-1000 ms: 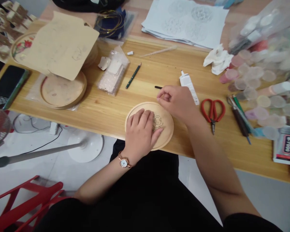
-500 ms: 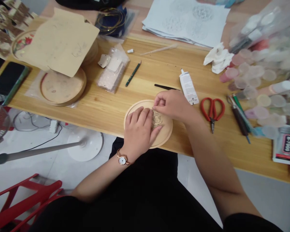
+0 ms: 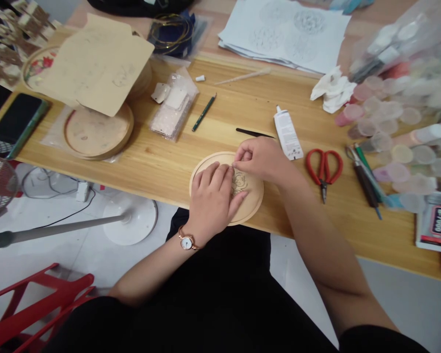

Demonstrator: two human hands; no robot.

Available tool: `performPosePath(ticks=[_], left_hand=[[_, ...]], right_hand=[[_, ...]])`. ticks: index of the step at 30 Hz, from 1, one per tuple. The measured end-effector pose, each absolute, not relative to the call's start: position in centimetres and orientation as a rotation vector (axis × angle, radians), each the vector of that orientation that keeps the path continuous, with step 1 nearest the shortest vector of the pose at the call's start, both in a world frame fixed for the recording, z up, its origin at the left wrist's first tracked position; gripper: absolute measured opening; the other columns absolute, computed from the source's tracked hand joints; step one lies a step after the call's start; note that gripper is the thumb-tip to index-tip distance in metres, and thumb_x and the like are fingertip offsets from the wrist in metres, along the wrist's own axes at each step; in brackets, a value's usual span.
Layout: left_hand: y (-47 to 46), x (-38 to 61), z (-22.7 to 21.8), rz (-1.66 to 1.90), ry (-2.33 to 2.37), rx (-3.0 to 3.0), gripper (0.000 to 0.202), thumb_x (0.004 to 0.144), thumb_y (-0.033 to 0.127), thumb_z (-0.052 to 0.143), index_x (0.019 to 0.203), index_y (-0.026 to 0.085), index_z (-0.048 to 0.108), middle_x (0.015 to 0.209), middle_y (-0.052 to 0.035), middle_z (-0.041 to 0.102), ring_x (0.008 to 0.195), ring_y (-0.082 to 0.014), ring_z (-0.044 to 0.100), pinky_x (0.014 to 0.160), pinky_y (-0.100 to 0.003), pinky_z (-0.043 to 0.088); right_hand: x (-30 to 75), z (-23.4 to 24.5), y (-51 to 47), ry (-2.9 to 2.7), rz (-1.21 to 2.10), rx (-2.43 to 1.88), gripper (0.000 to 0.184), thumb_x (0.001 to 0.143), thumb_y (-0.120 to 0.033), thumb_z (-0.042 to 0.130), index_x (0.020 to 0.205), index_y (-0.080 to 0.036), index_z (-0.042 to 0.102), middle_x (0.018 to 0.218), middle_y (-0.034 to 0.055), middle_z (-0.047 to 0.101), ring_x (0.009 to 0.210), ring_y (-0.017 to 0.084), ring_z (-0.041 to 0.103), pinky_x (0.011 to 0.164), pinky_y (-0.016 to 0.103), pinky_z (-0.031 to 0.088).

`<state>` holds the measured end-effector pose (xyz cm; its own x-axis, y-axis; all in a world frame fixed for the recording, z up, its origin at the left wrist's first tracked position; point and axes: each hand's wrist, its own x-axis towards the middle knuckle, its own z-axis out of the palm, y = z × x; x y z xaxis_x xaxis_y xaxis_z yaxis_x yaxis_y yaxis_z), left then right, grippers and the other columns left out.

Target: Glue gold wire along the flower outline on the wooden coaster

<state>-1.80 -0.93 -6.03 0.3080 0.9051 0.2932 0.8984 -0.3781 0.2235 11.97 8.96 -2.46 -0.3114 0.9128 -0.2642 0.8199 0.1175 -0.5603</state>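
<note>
A round wooden plate (image 3: pixel 252 208) with a raised rim lies at the table's front edge, partly overhanging it. On its face is a dark line design like a flower (image 3: pixel 239 182), half covered by my fingers. My left hand (image 3: pixel 212 196) lies flat across the plate's left side, fingers stretched out and thumb apart. At the design's upper edge, my right hand (image 3: pixel 259 159) has thumb and forefinger pinched together; whatever is between them is too small to make out. Just beyond the right hand are a black slim tool (image 3: pixel 253 132) and a white glue tube (image 3: pixel 288 133).
Red-handled pliers (image 3: pixel 323 171) lie right of my right forearm, near several pen-like tools (image 3: pixel 365 179) and many small paint pots (image 3: pixel 389 127). A green pencil (image 3: pixel 204 112) and a bagged packet (image 3: pixel 173 108) lie ahead. Stacked wooden plates (image 3: pixel 99 135) and a phone (image 3: pixel 18 122) are at left.
Both hands hold almost the same pose on the plate. The whole view has shifted very slightly; no object has visibly been moved.
</note>
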Motion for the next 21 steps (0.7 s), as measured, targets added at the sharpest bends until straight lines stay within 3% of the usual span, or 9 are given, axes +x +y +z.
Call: performPosePath(ticks=[10,17,21], left_hand=[[-1.0,-2.0,-5.8,0.626,1.698,2.404,0.056,0.097,0.052,0.035,0.128,0.008,0.054,0.125,-0.0164,0.058,0.122,-0.0316,0.048,0.100,-0.045,0.036],[-0.4,-3.1,-5.1,0.687,1.588,2.100,0.066,0.096,0.052,0.034,0.147,0.012,0.023,0.130,-0.0146,0.055,0.121,-0.0279,0.048,0.103,-0.046,0.035],[0.8,-4.3,-3.7,0.527,1.512,2.048,0.066,0.091,0.040,0.046,0.146,0.014,0.022,0.128,-0.0114,0.057,0.120,-0.0270,0.048,0.105,-0.049,0.034]], right_hand=[[12.2,-2.8,9.2,-2.223,1.009,-1.700,0.005,0.070,-0.018,0.065,0.072,-0.017,0.069,0.062,-0.0032,0.060,0.060,0.010,0.050,0.058,0.025,0.034],[12.3,-2.9,9.2,-2.215,1.014,-1.673,0.004,0.070,-0.019,0.066,0.071,-0.017,0.069,0.067,-0.0021,0.061,0.066,0.011,0.051,0.060,0.026,0.033],[12.4,-2.9,9.1,-2.210,1.024,-1.668,0.003,0.069,-0.018,0.066,0.071,-0.017,0.069,0.067,-0.0020,0.061,0.066,0.011,0.051,0.060,0.026,0.033]])
